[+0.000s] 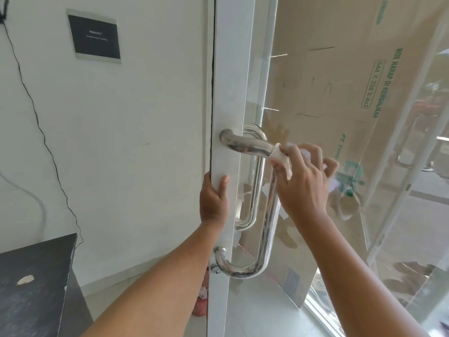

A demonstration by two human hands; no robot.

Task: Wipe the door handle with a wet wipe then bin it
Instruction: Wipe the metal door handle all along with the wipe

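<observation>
A polished steel D-shaped door handle [245, 145] is fixed to the white frame of a glass door [228, 93]. My right hand [303, 181] is closed around a white wet wipe [281, 158], wrapped over the handle's upper bend. My left hand [215, 200] grips the door's edge just below the handle's upper mount, thumb on the front face. A second handle on the far side of the glass shows behind the near one. No bin can be clearly made out.
A dark cabinet top [34, 283] stands at the lower left. A black cable [36, 113] hangs down the white wall, near a dark plaque [94, 36]. Brown cardboard [340, 81] shows behind the glass. A reddish woven object [201, 302] sits on the floor behind the door's edge.
</observation>
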